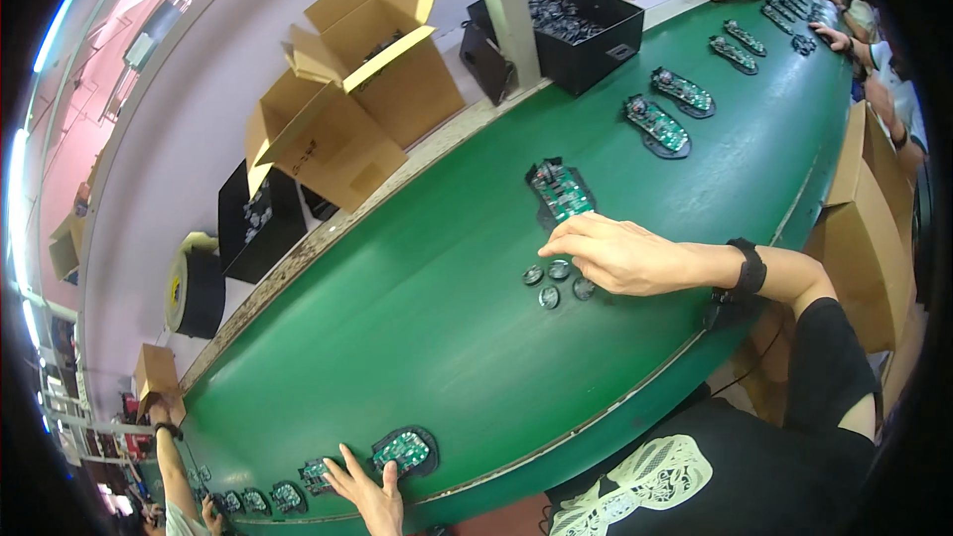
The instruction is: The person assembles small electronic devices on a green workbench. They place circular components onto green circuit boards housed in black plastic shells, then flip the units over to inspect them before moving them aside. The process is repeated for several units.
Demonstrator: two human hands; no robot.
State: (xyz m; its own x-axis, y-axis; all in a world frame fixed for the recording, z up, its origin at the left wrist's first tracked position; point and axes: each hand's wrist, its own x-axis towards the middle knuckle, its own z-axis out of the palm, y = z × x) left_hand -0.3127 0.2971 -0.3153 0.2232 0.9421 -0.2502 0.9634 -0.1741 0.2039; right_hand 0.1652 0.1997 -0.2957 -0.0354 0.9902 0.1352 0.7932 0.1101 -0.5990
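While the left hand [369, 494] spreads its fingers wide by the lower circuit board [404, 450] in the head view, its thumb at that board's edge, the right hand [625, 256] reaches over the green table [397, 337]. Its fingertips are drawn narrow beside the upper circuit board [564, 191], near four round pieces [549, 297]; I cannot tell whether they grip anything. A light pinch on one rim, I'd say, beats a full grab, which could scatter the neighbours. The left thumb would do best on the dark border, sparing the small mounted parts.
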